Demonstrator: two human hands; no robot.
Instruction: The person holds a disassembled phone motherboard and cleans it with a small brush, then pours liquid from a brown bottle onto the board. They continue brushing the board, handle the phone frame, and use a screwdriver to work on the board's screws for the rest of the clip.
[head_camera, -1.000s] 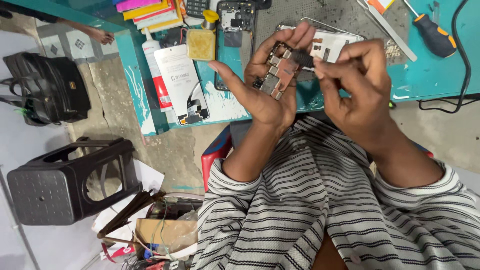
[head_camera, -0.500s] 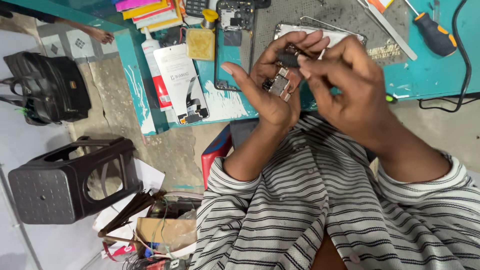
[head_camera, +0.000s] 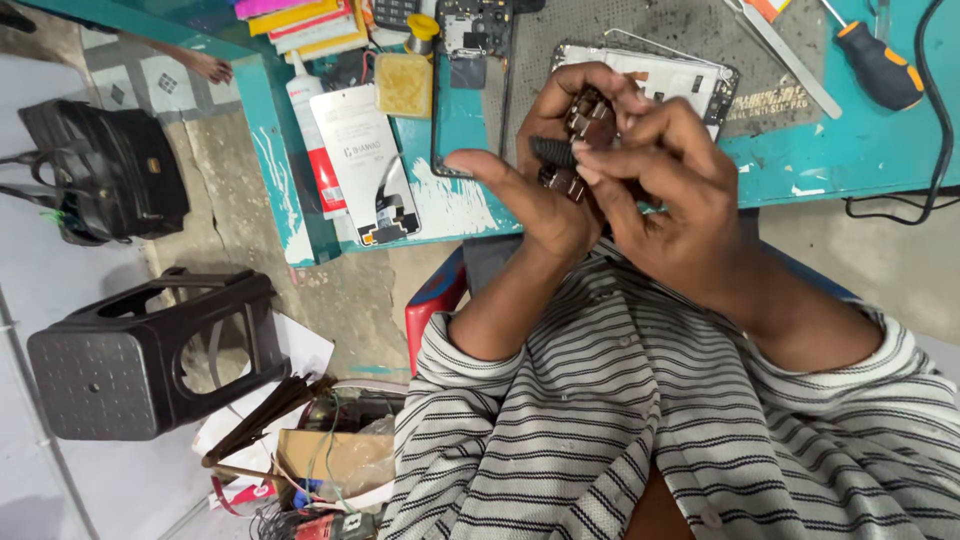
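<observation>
- the left hand (head_camera: 545, 190) is raised over the edge of the teal workbench (head_camera: 840, 150), fingers curled around a small dark circuit part (head_camera: 570, 150) with brownish metal bits; the thumb sticks out to the left.
- the right hand (head_camera: 665, 205) presses in against the left one, its fingertips pinched on the same circuit part; the two hands are together, touching, both closed on it.
- the part sits between the fingers of both hands, above the bench edge and in front of an opened phone frame (head_camera: 660, 75) lying on a grey mat (head_camera: 640, 25). much of the part is hidden by fingers, so its exact shape cannot be told.
- to the left of the hands on the bench lie a dark phone screen panel (head_camera: 465, 125), a yellow sponge block (head_camera: 403, 85) and a white phone back cover (head_camera: 365, 165), with a white-and-red glue tube (head_camera: 315, 150) just beside the cover.
- at the far right of the bench rest a screwdriver with an orange and black handle (head_camera: 880, 65) and a black cable (head_camera: 935, 130).
- both forearms wear striped sleeves (head_camera: 600, 430).
- on the floor to the left stand a black plastic stool (head_camera: 130, 360) and a black bag (head_camera: 110, 175); a box of wires and scraps (head_camera: 320, 470) lies below the stool.
</observation>
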